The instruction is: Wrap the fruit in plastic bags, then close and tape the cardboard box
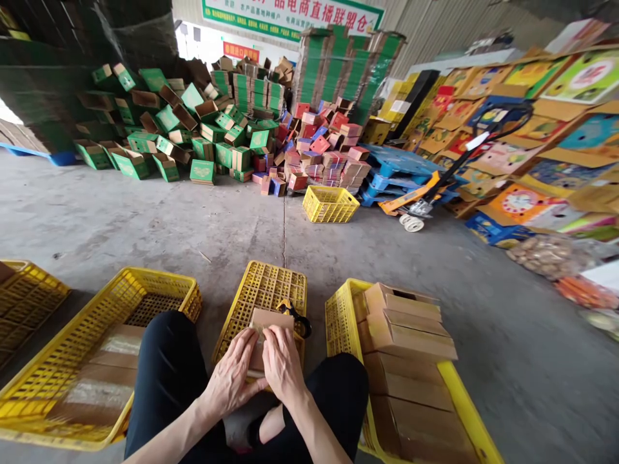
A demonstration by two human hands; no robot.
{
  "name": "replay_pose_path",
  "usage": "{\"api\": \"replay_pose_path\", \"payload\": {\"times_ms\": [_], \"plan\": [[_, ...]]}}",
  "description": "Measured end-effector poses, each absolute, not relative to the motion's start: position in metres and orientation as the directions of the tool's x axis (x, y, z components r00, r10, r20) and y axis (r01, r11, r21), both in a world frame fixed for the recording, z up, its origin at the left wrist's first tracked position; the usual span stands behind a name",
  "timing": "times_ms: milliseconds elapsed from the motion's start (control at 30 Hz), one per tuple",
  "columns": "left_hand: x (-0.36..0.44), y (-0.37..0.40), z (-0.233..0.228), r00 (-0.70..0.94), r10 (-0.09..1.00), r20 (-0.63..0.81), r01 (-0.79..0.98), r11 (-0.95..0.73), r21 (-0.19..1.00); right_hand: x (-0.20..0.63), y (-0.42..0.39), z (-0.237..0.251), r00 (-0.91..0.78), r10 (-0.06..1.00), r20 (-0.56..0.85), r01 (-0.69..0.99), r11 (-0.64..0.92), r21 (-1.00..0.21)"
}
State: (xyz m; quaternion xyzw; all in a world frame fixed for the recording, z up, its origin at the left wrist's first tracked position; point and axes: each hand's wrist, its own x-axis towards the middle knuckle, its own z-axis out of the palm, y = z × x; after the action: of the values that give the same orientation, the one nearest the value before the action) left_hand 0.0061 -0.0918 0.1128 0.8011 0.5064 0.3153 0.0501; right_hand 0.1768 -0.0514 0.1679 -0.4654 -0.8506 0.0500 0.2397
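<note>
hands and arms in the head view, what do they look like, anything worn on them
Both arms are bare to as far up as the picture shows: no sleeves, gloves or watch visible. The left hand and right hand show no rings that can be made out. Black trousers cover the legs.

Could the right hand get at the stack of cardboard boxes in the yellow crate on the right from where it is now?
Probably yes: the stack of cardboard boxes sits just beside the right hand, with nothing between them, though that hand rests on a small box.
</note>
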Motion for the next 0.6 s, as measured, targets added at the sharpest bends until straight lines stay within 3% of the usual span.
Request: {"api": "replay_pose_path", "payload": {"times_ms": [267, 467, 600], "plan": [[0.009, -0.073, 0.114, 0.257, 0.825, 0.503, 0.815, -0.465, 0.345, 0.164, -0.033, 0.17, -0.435, 0.839, 0.326, 0.791, 0.53, -0.307], [0.014, -0.074, 0.121, 0.247, 0.839, 0.486, 0.808, -0.455, 0.375, 0.164, -0.038, 0.163, -0.403, 0.852, 0.333, 0.829, 0.494, -0.261], [0.014, -0.085, 0.12, 0.252, 0.845, 0.471, 0.792, -0.46, 0.402, 0.172, -0.055, 0.161, -0.42, 0.841, 0.34, 0.798, 0.521, -0.303]]}}
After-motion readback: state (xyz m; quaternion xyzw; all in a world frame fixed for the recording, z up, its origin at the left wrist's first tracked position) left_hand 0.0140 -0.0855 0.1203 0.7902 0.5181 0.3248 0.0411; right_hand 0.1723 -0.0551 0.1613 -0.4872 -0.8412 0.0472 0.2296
